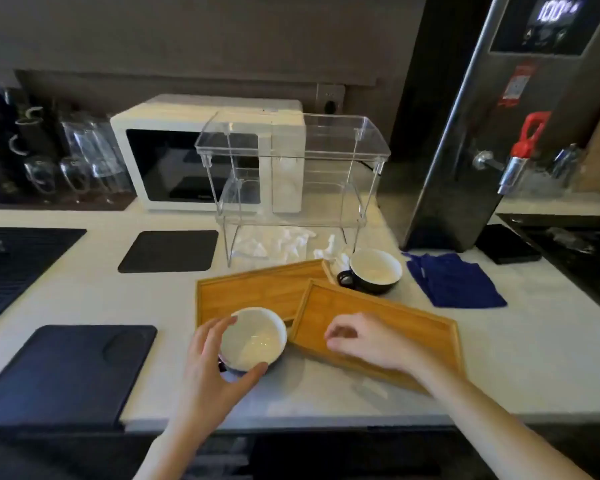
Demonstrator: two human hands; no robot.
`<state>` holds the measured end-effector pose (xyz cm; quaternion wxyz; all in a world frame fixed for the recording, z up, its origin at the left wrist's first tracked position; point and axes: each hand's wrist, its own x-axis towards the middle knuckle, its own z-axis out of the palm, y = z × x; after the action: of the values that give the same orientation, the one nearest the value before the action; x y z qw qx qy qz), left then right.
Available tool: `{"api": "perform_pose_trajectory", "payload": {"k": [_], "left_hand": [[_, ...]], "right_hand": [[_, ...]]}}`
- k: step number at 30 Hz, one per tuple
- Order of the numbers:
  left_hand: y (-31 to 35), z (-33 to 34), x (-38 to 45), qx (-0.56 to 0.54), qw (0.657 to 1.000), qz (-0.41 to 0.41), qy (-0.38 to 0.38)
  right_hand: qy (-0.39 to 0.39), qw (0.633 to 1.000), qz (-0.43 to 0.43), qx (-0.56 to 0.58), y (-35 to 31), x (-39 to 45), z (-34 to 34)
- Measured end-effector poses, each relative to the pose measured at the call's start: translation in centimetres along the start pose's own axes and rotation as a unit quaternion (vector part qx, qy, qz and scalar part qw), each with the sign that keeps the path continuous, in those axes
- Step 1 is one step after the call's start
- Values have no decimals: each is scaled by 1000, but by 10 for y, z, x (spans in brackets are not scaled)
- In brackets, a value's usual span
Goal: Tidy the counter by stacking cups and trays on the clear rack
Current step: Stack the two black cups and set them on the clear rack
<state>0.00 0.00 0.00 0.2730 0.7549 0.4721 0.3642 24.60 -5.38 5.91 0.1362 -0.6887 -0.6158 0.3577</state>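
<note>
Wooden trays overlap on counter: near tray (378, 336) over far tray (257, 292). Left hand (212, 368) grips near cup (253, 339) by rim at counter front. Right hand (368, 341), fingers curled, rests on near tray. Second cup (373, 270) beside clear rack (291, 174), rack shelves bare.

- Clear rack (293, 157): transparent plastic, glossy, catching light along its edges.
- Two trays (378, 327) in front of the rack: honey-coloured wood, smooth, with a soft sheen.
- Near cup (252, 339) and far cup (374, 268), both before the rack: glazed ceramic, glossy white inside, dark outside.
- Cloth (454, 280) right of the rack: deep blue fabric, matt, creased.
- Water boiler (499, 116) further right: brushed metal with a red plastic tap handle.
- Mats (168, 251) left of the rack: dark, matt.
- Counter (534, 358) beneath the rack: pale, smooth, stone-like.
</note>
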Motion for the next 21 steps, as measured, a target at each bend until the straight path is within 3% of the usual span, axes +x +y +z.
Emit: {"api": "perform_pose_trajectory", "payload": {"k": [4, 7, 10, 14, 18, 21], "left_hand": [[-7, 7, 8, 39, 998, -26, -52], [-11, 12, 7, 12, 997, -57, -49], [-14, 14, 8, -9, 998, -58, -31], [-15, 17, 8, -17, 998, -61, -26], [-14, 17, 8, -16, 998, -62, -23], [-17, 13, 9, -28, 995, -91, -43]], "right_hand": [[211, 977, -3, 33, 21, 18, -38], [304, 952, 24, 19, 48, 36, -50], [334, 941, 60, 8, 71, 55, -60], [317, 941, 116, 26, 86, 72, -59], [322, 932, 131, 106, 90, 87, -50], [357, 919, 133, 103, 93, 92, -44]]}}
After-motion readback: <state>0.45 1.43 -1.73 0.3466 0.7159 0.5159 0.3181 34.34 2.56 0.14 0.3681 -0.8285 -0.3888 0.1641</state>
